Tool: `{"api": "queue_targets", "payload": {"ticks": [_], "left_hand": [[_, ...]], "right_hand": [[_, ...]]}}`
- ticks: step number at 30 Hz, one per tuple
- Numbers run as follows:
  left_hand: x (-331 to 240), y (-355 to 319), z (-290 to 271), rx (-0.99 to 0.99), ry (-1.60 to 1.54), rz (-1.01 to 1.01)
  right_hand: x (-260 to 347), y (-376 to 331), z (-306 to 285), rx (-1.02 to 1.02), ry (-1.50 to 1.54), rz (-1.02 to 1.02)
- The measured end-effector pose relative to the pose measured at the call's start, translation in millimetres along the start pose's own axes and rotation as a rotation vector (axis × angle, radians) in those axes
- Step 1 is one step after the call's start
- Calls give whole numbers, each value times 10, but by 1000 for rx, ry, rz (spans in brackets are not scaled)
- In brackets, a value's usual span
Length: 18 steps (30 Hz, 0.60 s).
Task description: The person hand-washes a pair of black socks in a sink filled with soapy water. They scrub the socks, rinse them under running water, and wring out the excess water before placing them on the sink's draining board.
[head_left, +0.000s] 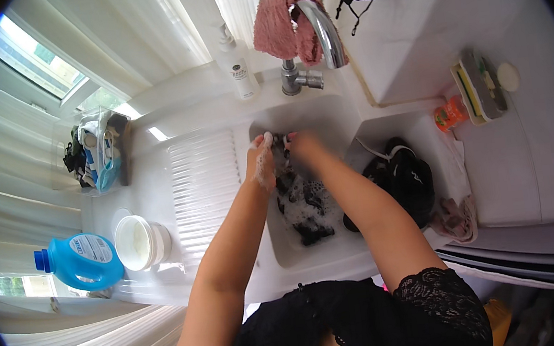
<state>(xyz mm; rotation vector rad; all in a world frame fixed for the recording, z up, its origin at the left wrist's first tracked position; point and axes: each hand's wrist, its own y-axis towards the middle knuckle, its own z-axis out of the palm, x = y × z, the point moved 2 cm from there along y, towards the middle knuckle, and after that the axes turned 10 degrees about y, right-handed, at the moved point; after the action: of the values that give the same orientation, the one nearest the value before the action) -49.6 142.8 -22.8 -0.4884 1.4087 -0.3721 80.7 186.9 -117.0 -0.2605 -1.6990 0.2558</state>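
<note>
In the white sink [281, 259] lies a wet black cloth [304, 201] covered in white suds; its exact kind cannot be made out. My left hand [262, 161], with foam on its fingers and wrist, is closed on the upper part of the cloth at the sink's far left. Close beside it, my right hand [307, 150] grips the same cloth from the other side; it is smeared by motion. The lower part of the cloth trails down between my forearms to the sink floor.
Behind the sink stands a chrome faucet [325, 32] draped with a pink towel [276, 21], beside a white pump bottle [237, 71]. A ribbed washboard [206, 188], white tub [135, 242], blue detergent jug [87, 262] and clear box [98, 150] sit left. Black items [410, 184] lie right.
</note>
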Motion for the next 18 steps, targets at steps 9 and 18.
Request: {"api": "queue_targets", "payload": {"ticks": [9,18], "left_hand": [[427,76,-73,-100,-134,-231],[574,78,9,-82,-279,-426]], "right_hand": [[-589,232,453,83,-739,-419],[-893,439,290,130,-493,-343]]}}
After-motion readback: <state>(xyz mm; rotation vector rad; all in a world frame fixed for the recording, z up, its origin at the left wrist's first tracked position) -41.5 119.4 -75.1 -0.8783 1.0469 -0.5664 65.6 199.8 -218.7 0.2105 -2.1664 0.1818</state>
